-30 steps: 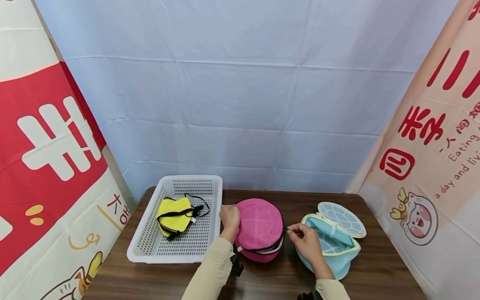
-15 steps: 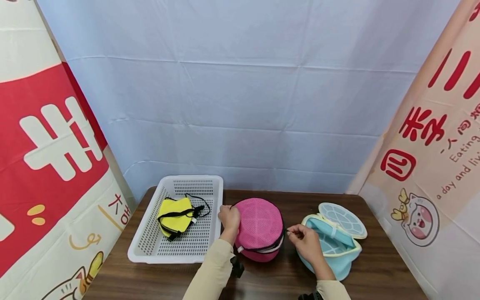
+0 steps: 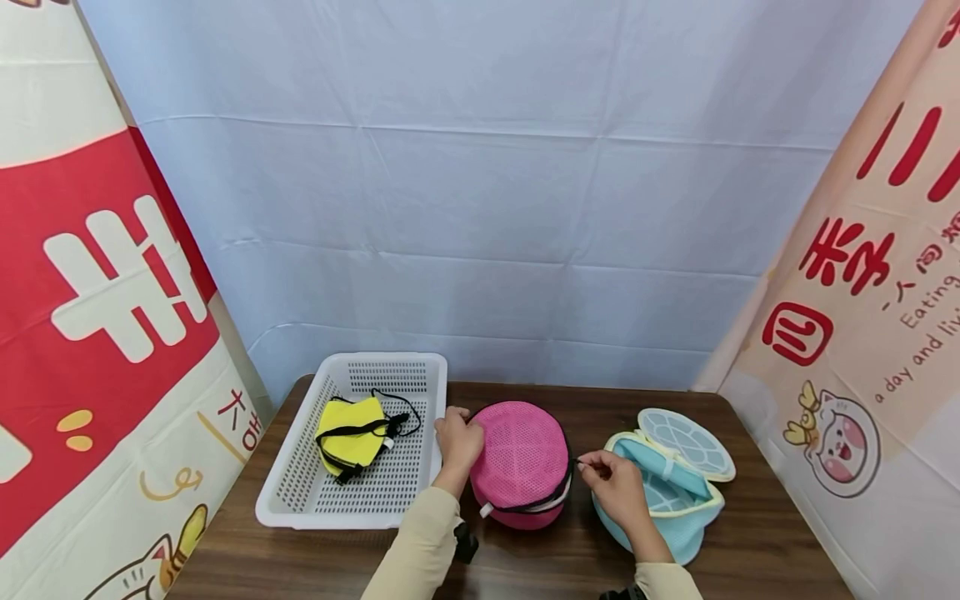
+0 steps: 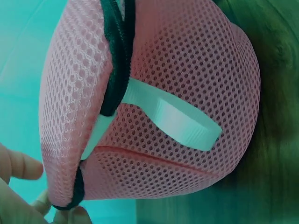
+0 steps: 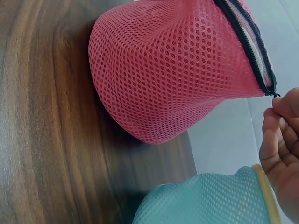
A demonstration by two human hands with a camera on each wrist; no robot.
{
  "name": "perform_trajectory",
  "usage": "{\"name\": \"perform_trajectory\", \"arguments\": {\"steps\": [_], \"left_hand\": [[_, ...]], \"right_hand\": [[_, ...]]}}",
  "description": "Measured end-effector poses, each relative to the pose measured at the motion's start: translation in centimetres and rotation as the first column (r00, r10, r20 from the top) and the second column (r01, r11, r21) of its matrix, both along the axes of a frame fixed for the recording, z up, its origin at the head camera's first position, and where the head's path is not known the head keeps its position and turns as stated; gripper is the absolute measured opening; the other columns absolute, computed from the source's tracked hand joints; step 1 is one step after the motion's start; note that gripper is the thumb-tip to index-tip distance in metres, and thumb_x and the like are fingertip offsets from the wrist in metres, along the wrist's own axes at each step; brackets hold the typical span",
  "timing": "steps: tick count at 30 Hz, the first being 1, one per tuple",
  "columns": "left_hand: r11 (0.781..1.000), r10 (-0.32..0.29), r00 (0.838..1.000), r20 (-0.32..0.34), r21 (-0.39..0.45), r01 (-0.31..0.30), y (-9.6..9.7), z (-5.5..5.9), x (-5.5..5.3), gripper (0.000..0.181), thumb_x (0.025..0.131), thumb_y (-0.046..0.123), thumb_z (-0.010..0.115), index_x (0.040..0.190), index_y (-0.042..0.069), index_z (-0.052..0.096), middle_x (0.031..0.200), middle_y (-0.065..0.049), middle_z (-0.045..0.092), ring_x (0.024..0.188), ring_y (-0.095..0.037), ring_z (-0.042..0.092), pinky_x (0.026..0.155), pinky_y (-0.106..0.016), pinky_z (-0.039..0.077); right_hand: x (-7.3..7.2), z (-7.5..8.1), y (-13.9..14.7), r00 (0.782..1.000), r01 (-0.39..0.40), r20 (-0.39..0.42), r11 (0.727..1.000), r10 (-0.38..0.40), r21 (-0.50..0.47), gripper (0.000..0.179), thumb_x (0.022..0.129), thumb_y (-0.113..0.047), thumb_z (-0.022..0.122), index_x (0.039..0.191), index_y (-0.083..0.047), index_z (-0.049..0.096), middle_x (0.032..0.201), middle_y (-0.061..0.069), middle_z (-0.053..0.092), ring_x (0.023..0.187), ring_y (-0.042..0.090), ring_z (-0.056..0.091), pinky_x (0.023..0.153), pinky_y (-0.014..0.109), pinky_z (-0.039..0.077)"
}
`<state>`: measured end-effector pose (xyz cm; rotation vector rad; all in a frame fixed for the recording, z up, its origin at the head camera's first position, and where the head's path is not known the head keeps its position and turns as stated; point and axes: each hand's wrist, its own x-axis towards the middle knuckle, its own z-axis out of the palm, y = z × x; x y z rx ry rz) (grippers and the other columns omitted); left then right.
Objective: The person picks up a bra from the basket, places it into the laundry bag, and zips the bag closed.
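Note:
A round pink mesh laundry bag [image 3: 520, 450] stands on the table, its black zipper [image 5: 243, 42] running round the lid edge. Along the front and right of that edge the zipper gapes, with something whitish showing inside. My left hand [image 3: 458, 440] grips the bag's left rim, fingertips at the zipper edge in the left wrist view. At the right rim, my right hand [image 3: 617, 485] pinches the small black zipper pull [image 5: 275, 95] between thumb and forefinger. A white loop tag [image 4: 180, 119] sticks out from the seam near the zipper.
To the right, a light-blue mesh bag [image 3: 678, 533] with yellow trim has its lid [image 3: 686, 442] folded back. A white perforated basket [image 3: 300, 492] on the left contains a yellow fabric piece [image 3: 352, 433] with black straps and cord. Cloth drapes surround the wooden table [image 3: 547, 567].
The pink bag has shifted slightly toward the front right, its tag moving with it. My left hand's fingers have changed position a little at the rim; the right hand keeps its pinch.

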<state>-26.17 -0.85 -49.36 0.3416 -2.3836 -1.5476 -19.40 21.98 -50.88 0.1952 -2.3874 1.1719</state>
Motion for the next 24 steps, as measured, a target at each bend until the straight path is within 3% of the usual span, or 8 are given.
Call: {"name": "perform_trajectory", "arguments": {"steps": [3,7,13,18,24], "left_hand": [[0.996,-0.024,0.999,-0.023,-0.086,0.022,0.1,0.2,-0.3,0.028,0.081,0.012,0.062,0.107,0.002,0.058,0.104,-0.02,0.045,0.098,-0.038,0.044,0.081,-0.051,0.036],[0.982,-0.112,0.993,-0.045,-0.161,0.104,0.2,0.6,-0.9,0.032,0.083,0.017,0.061,0.113,0.004,0.059,0.111,-0.019,0.046,0.103,-0.036,0.043,0.083,-0.053,0.034],[0.955,-0.2,0.979,-0.044,-0.234,0.185,0.0,1.0,-1.7,0.028,0.085,0.016,0.058,0.111,0.006,0.063,0.107,-0.015,0.053,0.099,-0.035,0.048,0.083,-0.05,0.037],[0.94,-0.233,0.972,-0.029,-0.263,0.218,-0.4,0.5,-2.3,0.023,0.086,0.014,0.058,0.105,0.005,0.067,0.098,-0.011,0.061,0.093,-0.028,0.056,0.079,-0.041,0.045],[0.941,-0.264,0.964,-0.008,-0.221,0.256,-0.6,0.1,-2.5,0.022,0.086,0.02,0.061,0.104,0.009,0.068,0.097,-0.005,0.065,0.094,-0.026,0.059,0.079,-0.039,0.046]], "right_hand": [[-0.1,0.0,-0.2,1.0,0.001,0.01,1.0,0.0,-0.015,0.007,0.075,0.001,0.072,0.079,-0.004,0.069,0.068,-0.005,0.06,0.06,0.006,0.05,0.054,0.022,0.043],[-0.5,-0.1,-0.3,0.999,0.008,0.038,0.999,-0.007,-0.04,0.006,0.076,-0.001,0.073,0.08,-0.001,0.068,0.07,-0.003,0.061,0.061,0.007,0.051,0.055,0.022,0.043],[-0.9,0.2,-0.5,0.999,0.017,0.044,0.998,-0.014,-0.056,0.006,0.079,-0.002,0.071,0.08,0.002,0.068,0.069,-0.001,0.061,0.061,0.009,0.051,0.054,0.024,0.043],[-1.1,0.2,-0.7,0.998,0.018,0.064,0.997,-0.013,-0.069,0.009,0.08,-0.006,0.071,0.082,0.002,0.068,0.069,0.0,0.061,0.061,0.009,0.05,0.054,0.024,0.042],[-1.4,0.2,-0.7,0.993,0.038,0.116,0.994,-0.027,-0.099,0.005,0.08,-0.002,0.07,0.084,0.0,0.069,0.07,0.002,0.06,0.062,0.011,0.049,0.054,0.024,0.041]]}}
